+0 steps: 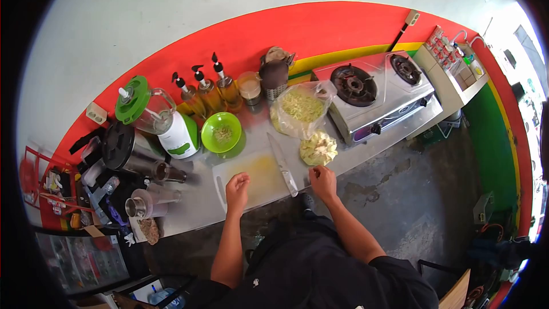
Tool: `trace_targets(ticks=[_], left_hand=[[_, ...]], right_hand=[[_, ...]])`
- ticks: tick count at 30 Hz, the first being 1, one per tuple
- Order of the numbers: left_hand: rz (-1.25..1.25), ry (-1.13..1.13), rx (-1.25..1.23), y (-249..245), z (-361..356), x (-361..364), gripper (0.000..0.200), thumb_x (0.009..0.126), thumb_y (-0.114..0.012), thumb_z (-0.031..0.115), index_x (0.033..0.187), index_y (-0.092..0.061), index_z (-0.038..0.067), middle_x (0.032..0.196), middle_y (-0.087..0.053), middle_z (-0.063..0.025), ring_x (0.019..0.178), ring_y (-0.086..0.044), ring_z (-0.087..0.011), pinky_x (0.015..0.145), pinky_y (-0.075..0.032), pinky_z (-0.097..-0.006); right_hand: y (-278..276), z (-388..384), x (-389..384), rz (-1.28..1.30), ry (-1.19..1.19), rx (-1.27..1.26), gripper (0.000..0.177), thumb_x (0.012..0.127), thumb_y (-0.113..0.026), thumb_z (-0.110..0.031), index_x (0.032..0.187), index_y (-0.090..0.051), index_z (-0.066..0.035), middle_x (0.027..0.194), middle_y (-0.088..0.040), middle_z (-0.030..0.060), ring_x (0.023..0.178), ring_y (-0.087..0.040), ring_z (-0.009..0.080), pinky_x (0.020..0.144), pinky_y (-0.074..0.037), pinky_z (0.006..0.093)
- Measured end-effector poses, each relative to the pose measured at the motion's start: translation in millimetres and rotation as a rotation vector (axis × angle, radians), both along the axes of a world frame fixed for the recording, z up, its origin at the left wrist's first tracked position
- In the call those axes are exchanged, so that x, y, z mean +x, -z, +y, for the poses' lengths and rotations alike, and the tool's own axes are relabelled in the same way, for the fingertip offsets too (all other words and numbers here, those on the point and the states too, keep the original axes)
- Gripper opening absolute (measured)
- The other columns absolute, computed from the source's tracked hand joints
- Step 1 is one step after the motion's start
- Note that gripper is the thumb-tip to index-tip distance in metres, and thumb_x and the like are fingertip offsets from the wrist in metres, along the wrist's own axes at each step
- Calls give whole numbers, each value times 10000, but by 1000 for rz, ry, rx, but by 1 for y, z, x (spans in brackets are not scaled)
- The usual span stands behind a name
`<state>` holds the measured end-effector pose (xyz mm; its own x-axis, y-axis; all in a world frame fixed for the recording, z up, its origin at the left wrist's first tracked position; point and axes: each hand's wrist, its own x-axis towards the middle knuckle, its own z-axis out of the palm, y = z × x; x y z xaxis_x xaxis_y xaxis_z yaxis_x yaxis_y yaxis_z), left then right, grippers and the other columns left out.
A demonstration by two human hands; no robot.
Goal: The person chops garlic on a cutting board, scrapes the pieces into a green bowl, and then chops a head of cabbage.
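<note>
My left hand hovers over the left part of the white cutting board, its fingers curled together with nothing visible in them. My right hand is at the counter's front edge, just below a partly cut cabbage. Its fingers are also curled in, and no object shows in them. Between the hands a large knife lies along the board's right edge, handle toward me. A clear plastic bag of shredded cabbage rests behind the cabbage. Left of it stands a green bowl with small chopped pieces inside.
A two-burner gas stove stands on the right. Several pump bottles line the wall, beside a green-lidded blender. Clear and metal containers crowd the counter's left end. A sink is at the far right.
</note>
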<state>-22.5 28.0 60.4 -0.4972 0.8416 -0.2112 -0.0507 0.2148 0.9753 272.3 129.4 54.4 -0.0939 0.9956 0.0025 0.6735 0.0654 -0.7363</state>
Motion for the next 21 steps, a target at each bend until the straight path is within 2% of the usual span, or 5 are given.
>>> trace_targets(ticks=[4,9,13,17,21], left_hand=[[34,260,96,-4,61,53,273,922,-644,29,1190,-655,-17,1063,-705,-99,981,-670,-164,912,-523,-297],[-8,401,-51,-1,114,115,486,877,-697,62,1342,-564,18,1275,-633,-121,1064,-644,-181,920,-527,-326],[139,322,-130,32,147,144,748,838,-759,118,1499,-417,44,1339,-592,-140,1156,-627,-230,950,-527,-356],[25,423,-23,40,157,147,819,831,-760,64,1544,-358,53,1413,-546,-128,1181,-616,-223,989,-512,-365],[-52,484,-115,29,142,134,814,811,-779,47,1527,-393,53,1335,-568,-98,1128,-634,-200,941,-527,-334]], right_hand=[[11,37,36,-14,192,136,215,888,-725,-206,964,-693,-7,673,-616,112,667,-615,317,684,-496,430],[25,54,53,50,281,259,408,895,-732,-235,1210,-593,-17,883,-630,178,842,-629,359,745,-498,466],[44,60,55,238,165,-5,604,929,-712,-288,1402,-474,2,1055,-667,232,960,-653,371,825,-516,453],[35,59,58,489,94,-273,680,1010,-632,-278,1567,-319,-46,1083,-711,161,821,-684,205,661,-545,327],[10,60,63,576,113,-393,590,1008,-635,-256,1525,-440,-50,1073,-716,98,804,-663,143,634,-531,280]])
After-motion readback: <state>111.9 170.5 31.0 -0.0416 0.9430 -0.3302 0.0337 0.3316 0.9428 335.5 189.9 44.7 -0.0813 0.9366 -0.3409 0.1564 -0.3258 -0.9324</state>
